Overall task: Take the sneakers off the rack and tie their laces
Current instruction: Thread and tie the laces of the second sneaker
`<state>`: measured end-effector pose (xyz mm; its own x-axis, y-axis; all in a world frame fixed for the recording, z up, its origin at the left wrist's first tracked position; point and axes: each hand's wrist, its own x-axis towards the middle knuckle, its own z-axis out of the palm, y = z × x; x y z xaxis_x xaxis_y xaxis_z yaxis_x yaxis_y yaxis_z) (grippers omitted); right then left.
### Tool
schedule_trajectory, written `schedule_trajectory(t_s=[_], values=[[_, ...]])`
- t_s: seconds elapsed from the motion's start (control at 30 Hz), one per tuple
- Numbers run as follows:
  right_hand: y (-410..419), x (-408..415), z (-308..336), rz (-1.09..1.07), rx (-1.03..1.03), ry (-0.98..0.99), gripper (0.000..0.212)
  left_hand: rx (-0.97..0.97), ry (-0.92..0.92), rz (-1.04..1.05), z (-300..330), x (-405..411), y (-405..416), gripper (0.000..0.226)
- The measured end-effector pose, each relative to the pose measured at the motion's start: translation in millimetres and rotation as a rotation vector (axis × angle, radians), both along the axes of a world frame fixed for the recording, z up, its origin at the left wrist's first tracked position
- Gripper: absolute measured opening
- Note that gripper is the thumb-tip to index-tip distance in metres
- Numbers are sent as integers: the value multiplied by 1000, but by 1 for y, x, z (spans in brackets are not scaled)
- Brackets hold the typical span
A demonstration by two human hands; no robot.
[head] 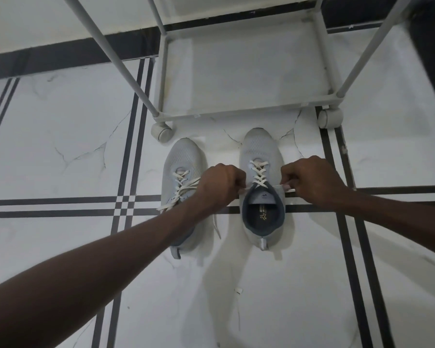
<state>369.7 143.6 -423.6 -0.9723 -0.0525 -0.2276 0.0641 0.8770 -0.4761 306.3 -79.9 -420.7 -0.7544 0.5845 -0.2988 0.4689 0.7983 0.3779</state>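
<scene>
Two pale grey sneakers stand side by side on the floor, toes toward the rack. The right sneaker (261,151) has a dark blue lining and white laces (258,175) crossed up its tongue. My left hand (220,187) is closed on the lace end at its left side. My right hand (314,182) is closed on the other lace end, stretched out flat to the right. The left sneaker (183,156) lies partly under my left forearm, its white laces (180,189) loose and trailing over its side onto the floor.
A white shoe rack (244,113) on castor wheels stands just beyond the toes, its bottom shelf bare. The floor (60,146) is white marble tile with black stripe bands. A small white scrap (238,290) lies on the floor behind the right sneaker.
</scene>
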Motion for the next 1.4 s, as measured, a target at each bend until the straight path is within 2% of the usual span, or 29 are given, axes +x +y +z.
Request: schedule_trajectory(t_s=[0.3, 0.53, 0.63, 0.7, 0.77, 0.83, 0.93, 1.0, 1.07, 1.13, 1.27, 1.4], values=[[6, 7, -4, -74, 37, -43, 24, -170, 105, -14, -2, 10, -7, 22], [16, 2, 2, -43, 113, -104, 12, -140, 66, -34, -3, 1, -18, 13], [28, 3, 7, -78, 197, 16, 5, -79, 226, -11, -2, -6, -35, 15], [22, 0, 11, -115, 309, 159, 6, 6, 252, 171, 3, -3, -37, 15], [10, -6, 19, -150, 310, 200, 9, 136, 132, 421, 10, 1, -30, 15], [2, -12, 29, -213, 210, 195, 12, 299, -53, 579, 15, -1, -19, 19], [-6, -18, 38, -269, -21, 155, 22, 604, -419, 776, 31, -14, -2, 23], [-11, -22, 42, -341, -278, 72, 30, 766, -604, 830, 43, -20, 10, 21], [-16, -26, 47, -450, -569, 28, 27, 799, -697, 805, 49, -22, 20, 24], [-21, -28, 54, -497, -700, 17, 18, 770, -795, 805, 45, -19, 26, 28], [-30, -31, 66, -395, -667, 99, 25, 624, -891, 684, 32, -11, 30, 22], [-32, -34, 70, -295, -603, 103, 30, 615, -894, 587, 32, -9, 37, 22]])
